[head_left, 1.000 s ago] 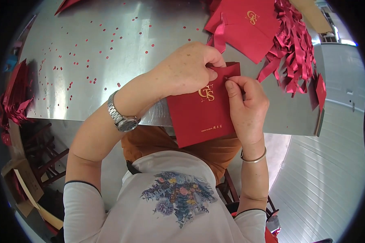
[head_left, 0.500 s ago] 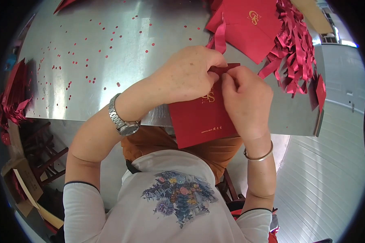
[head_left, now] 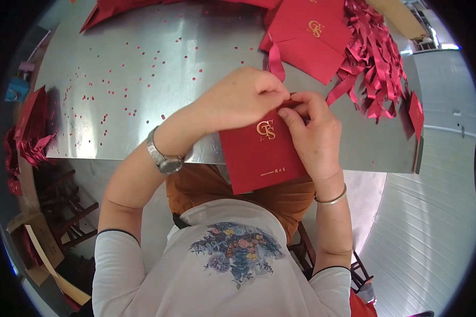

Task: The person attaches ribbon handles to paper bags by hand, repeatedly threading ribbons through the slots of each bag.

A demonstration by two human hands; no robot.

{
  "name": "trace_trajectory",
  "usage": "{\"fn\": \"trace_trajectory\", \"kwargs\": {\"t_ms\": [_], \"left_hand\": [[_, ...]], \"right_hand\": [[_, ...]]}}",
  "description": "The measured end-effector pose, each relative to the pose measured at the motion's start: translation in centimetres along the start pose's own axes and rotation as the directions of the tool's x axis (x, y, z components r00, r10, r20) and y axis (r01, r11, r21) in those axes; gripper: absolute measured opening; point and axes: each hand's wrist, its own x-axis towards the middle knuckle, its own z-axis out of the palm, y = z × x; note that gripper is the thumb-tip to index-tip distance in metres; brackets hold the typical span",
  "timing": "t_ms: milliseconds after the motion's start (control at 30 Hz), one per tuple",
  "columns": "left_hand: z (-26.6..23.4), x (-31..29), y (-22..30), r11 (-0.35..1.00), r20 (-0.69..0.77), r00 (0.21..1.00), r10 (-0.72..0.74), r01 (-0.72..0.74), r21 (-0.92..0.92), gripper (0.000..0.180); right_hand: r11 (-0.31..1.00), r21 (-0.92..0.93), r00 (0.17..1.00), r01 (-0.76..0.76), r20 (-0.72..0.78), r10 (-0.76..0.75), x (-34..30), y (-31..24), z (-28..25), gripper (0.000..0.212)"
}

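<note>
A flat red paper bag (head_left: 264, 153) with gold lettering hangs over the table's near edge, slightly tilted. My left hand (head_left: 243, 100) lies across its top, finger and thumb closed in a pinch at the upper edge. What that pinch holds is hidden. Close beside it, my right hand (head_left: 317, 129) grips the bag's upper right corner, thumb on the front face. Just beyond my left hand a short red ribbon (head_left: 275, 62) stands up; where its lower end goes cannot be seen.
Red bags (head_left: 312, 42) are stacked ahead at the right, beside a heap of red ribbons (head_left: 373, 68). Small red paper dots (head_left: 132, 112) lie scattered over the metal table (head_left: 195, 100). More red bags (head_left: 30, 121) stand at the left edge. A cardboard box (head_left: 39, 253) and wooden stools (head_left: 71, 211) are below.
The view has shifted slightly. My left hand has drawn back from the bag's face, uncovering the gold emblem. My right fingers have moved to the top edge, nearer the left fingertips.
</note>
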Motion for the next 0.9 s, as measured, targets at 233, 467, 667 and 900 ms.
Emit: {"fn": "trace_trajectory", "kwargs": {"t_ms": [233,467,667,900], "left_hand": [[-1.3,2.1,2.7,0.977,0.267,0.963,-0.038,-0.020,0.212,0.019],[0.2,1.5,1.0,0.808,0.119,0.943,0.310,-0.327,0.489,0.012],[-2.2,1.1,-1.8,0.919,-0.376,0.899,0.224,-0.065,0.390,0.011],[-4.2,-3.2,-1.0,0.937,-0.468,0.880,0.077,0.097,0.336,0.020]], "right_hand": [[0.999,0.049,0.998,0.009,-0.065,-0.005,-1.2,-0.4,-0.4,0.028],[0.986,0.161,0.999,-0.039,-0.023,0.043,-1.8,-0.4,-0.4,0.034],[0.998,-0.056,0.999,0.037,-0.038,-0.039,-2.4,0.6,0.3,0.045],[0.985,-0.124,0.988,0.124,-0.073,-0.134,-2.4,0.9,0.4,0.046]]}}
